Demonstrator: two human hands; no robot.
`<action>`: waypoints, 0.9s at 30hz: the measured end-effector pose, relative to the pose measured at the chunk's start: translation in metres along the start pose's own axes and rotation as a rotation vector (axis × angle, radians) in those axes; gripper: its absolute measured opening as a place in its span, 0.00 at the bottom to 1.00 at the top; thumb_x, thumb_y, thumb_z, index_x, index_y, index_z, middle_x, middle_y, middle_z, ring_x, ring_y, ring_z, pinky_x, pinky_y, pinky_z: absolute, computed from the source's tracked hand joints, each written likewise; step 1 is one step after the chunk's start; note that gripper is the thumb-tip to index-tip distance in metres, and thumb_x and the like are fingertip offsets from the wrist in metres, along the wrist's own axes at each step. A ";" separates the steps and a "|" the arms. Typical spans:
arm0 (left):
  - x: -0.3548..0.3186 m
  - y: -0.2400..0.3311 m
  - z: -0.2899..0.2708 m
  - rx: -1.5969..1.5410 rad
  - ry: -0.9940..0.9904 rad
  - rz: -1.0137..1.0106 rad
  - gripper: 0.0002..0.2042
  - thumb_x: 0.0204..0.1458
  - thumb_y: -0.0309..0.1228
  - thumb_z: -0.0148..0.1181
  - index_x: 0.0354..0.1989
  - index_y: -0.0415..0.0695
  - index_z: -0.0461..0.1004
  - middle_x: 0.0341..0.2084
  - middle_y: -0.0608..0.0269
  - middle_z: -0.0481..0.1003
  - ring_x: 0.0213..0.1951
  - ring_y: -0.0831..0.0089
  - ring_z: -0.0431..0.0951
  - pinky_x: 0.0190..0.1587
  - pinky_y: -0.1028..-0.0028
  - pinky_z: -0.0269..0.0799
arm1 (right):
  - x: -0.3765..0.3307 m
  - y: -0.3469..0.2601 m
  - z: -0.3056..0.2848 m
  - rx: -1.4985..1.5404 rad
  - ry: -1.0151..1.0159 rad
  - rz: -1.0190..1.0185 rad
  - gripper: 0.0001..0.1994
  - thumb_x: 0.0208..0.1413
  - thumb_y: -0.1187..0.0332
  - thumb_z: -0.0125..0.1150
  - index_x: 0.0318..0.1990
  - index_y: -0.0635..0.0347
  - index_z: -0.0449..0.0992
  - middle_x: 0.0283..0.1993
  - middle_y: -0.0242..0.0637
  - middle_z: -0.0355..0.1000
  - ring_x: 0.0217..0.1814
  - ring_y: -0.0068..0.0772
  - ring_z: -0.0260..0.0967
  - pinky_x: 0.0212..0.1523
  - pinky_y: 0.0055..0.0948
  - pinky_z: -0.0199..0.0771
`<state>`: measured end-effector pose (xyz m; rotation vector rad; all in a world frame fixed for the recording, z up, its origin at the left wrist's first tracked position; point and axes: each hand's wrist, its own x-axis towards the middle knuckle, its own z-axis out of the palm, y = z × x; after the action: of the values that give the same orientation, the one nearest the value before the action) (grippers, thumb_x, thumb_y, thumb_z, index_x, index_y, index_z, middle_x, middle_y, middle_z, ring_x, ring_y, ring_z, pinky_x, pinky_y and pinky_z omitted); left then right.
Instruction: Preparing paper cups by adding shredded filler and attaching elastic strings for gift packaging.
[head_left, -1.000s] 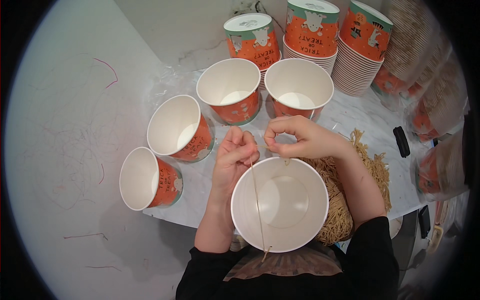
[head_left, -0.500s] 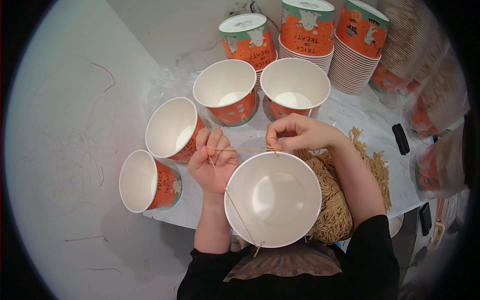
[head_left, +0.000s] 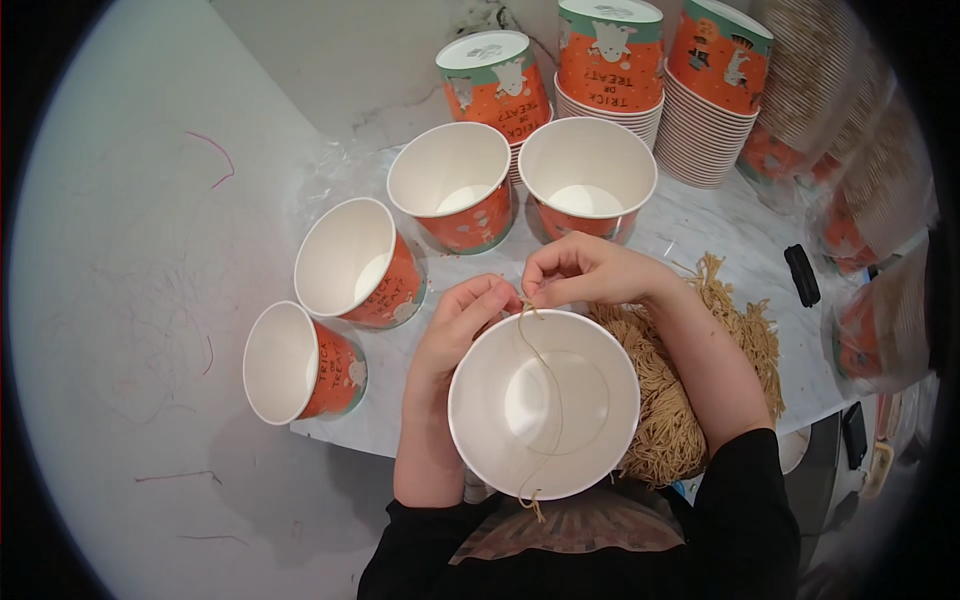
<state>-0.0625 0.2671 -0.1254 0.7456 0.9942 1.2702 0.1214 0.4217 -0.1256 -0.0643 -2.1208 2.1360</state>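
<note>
In front of me a white-lined paper bucket (head_left: 500,410) stands with its mouth up. A thin tan string (head_left: 556,395) hangs slack across its inside, from the far rim to a knot with frayed ends (head_left: 536,500) at the near rim. At the far rim my left hand (head_left: 465,318) pinches the string's end. Close beside it, my right hand (head_left: 590,272) pinches the string at the same spot, thumb and forefinger together. The exact crossing of the string between my fingertips is too small to make out. A thick bundle of tan string (head_left: 662,430) lies under my right forearm.
Open orange buckets (head_left: 345,260) curve around the left and far side of the marble table (head_left: 400,435). Upside-down bucket stacks (head_left: 705,130) stand behind them. Plastic-wrapped stacks (head_left: 880,330) line the right, near a small black object (head_left: 801,276).
My left hand has moved right to meet my right hand at the far rim. The string, earlier pulled taut between my hands, now hangs slack across the bucket.
</note>
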 end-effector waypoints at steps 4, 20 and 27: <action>-0.001 -0.003 -0.002 0.006 -0.035 0.030 0.06 0.60 0.30 0.63 0.35 0.39 0.78 0.26 0.68 0.79 0.27 0.84 0.76 0.30 0.83 0.69 | 0.001 -0.003 0.002 -0.031 0.013 0.031 0.04 0.61 0.71 0.62 0.36 0.63 0.77 0.34 0.22 0.73 0.38 0.10 0.68 0.41 0.17 0.68; -0.002 -0.005 -0.004 0.105 0.008 0.084 0.02 0.52 0.21 0.63 0.30 0.37 0.80 0.25 0.63 0.80 0.27 0.82 0.76 0.30 0.80 0.70 | 0.008 0.014 0.016 0.340 -0.025 0.159 0.05 0.57 0.72 0.64 0.37 0.62 0.80 0.35 0.26 0.76 0.37 0.15 0.71 0.40 0.19 0.70; -0.007 0.005 0.005 0.138 0.139 0.053 0.04 0.54 0.23 0.63 0.29 0.37 0.78 0.24 0.65 0.79 0.25 0.84 0.75 0.27 0.82 0.67 | 0.010 0.011 0.023 0.528 0.066 0.257 0.06 0.58 0.71 0.64 0.38 0.64 0.80 0.35 0.29 0.78 0.35 0.17 0.75 0.37 0.18 0.75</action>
<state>-0.0602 0.2613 -0.1171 0.8029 1.1912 1.3226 0.1085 0.4004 -0.1354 -0.3618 -1.5181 2.7234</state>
